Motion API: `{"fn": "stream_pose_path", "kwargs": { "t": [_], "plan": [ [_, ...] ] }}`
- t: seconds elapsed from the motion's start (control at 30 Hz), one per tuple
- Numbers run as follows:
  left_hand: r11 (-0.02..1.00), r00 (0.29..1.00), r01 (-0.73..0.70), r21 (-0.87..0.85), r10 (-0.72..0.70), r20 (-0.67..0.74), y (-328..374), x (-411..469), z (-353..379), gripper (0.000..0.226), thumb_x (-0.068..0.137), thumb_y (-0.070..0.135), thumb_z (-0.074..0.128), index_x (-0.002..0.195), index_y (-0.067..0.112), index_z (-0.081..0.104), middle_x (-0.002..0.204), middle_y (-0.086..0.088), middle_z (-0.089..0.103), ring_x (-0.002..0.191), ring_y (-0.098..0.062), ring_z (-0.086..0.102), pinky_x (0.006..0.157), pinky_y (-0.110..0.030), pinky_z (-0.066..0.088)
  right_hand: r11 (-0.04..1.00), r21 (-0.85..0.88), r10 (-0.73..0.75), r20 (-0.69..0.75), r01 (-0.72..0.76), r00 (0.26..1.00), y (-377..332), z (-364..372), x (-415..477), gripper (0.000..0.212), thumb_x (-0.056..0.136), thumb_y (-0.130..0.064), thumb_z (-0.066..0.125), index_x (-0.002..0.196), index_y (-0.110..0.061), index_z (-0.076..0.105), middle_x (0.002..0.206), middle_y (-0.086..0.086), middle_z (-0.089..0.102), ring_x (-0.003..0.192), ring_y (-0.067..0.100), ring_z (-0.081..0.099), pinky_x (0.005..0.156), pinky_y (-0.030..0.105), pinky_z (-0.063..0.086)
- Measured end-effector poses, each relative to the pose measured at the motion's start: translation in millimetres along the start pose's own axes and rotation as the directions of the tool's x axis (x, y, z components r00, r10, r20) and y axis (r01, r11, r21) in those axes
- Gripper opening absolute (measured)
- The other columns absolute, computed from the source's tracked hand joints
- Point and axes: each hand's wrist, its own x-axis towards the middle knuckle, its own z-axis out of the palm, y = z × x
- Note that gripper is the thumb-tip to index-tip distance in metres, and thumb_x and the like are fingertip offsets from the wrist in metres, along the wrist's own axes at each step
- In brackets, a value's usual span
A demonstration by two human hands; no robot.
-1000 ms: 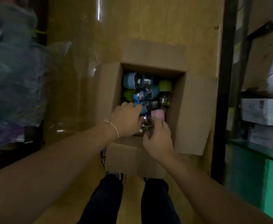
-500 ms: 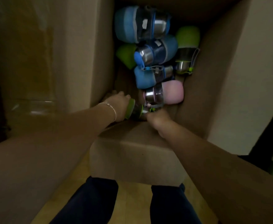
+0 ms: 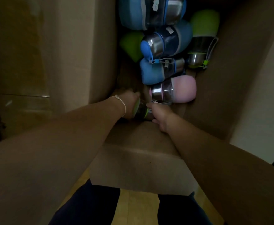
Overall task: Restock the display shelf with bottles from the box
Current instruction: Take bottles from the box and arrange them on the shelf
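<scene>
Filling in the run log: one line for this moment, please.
phase: pick from cardboard box | left hand: holds green-trimmed bottle | right hand: holds its other end

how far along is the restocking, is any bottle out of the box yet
Done: nothing that shows; no shelf is in view. In hand: the left hand and right hand grip a green-trimmed steel bottle at the near end of the brown cardboard box. Left: a pink-capped steel bottle, three blue-sleeved bottles and two green-capped bottles lie in the box.
</scene>
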Motion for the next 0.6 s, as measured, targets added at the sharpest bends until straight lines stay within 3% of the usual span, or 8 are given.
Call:
{"fn": "stream_pose_path", "kwargs": {
  "t": [0.03, 0.13, 0.3, 0.4, 0.6],
  "plan": [
    [1.000, 1.000, 0.000, 0.017, 0.000, 0.000, 0.9, -0.5, -0.5, 0.068, 0.078, 0.041, 0.074, 0.133, 0.016, 0.043, 0.126, -0.014, 0.052, 0.112, -0.032, 0.055, 0.088, -0.038, 0.045, 1.000, 0.017, 0.010, 0.001, -0.010, 1.000, 0.4, -0.9, -0.8, 0.037, 0.098, -0.021, 0.058, 0.133, -0.011, 0.058, 0.119, 0.004, 0.061, 0.105, 0.017, 0.055, 0.067, 0.023, 0.041],
    [0.997, 1.000, 0.010, 0.071, -0.010, 0.006, 5.0, -7.1, -4.4, 0.073, 0.077, 0.043, 0.075, 0.135, 0.017, 0.039, 0.126, -0.013, 0.052, 0.112, -0.029, 0.053, 0.088, -0.037, 0.043, 0.999, 0.039, 0.018, -0.004, -0.018, 1.000, 1.0, -1.6, -7.0, 0.038, 0.096, -0.025, 0.061, 0.133, -0.015, 0.058, 0.122, 0.002, 0.062, 0.110, 0.019, 0.057, 0.073, 0.027, 0.042],
    [0.994, 0.999, 0.011, 0.107, -0.014, 0.033, 7.1, -40.2, -22.3, 0.091, 0.062, 0.046, 0.083, 0.136, 0.018, 0.037, 0.123, -0.013, 0.051, 0.109, -0.029, 0.054, 0.091, -0.040, 0.045, 0.998, 0.059, 0.025, -0.003, -0.024, 1.000, -0.7, -6.3, -42.5, 0.040, 0.093, -0.030, 0.064, 0.131, -0.021, 0.059, 0.124, 0.002, 0.064, 0.110, 0.019, 0.058, 0.064, 0.027, 0.039],
    [0.999, 1.000, 0.021, 0.043, -0.022, 0.016, 9.8, -73.1, -38.4, 0.091, 0.058, 0.047, 0.084, 0.131, 0.019, 0.039, 0.121, -0.012, 0.052, 0.107, -0.031, 0.056, 0.087, -0.038, 0.047, 0.996, 0.088, 0.008, 0.014, -0.009, 1.000, -5.0, -15.4, -81.0, 0.025, 0.092, -0.028, 0.064, 0.116, -0.025, 0.061, 0.115, -0.001, 0.067, 0.101, 0.016, 0.061, 0.066, 0.029, 0.041],
    [0.989, 0.998, 0.029, -0.144, -0.036, -0.045, 24.7, -150.0, -70.3, 0.086, 0.054, 0.047, 0.085, 0.123, 0.021, 0.042, 0.114, -0.008, 0.053, 0.103, -0.030, 0.059, 0.087, -0.038, 0.049, 0.995, 0.070, -0.075, 0.038, 0.073, 0.996, -17.7, -43.6, -169.5, 0.027, 0.089, -0.028, 0.066, 0.115, -0.021, 0.064, 0.108, 0.001, 0.072, 0.099, 0.019, 0.066, 0.068, 0.030, 0.044]
  ]
}}
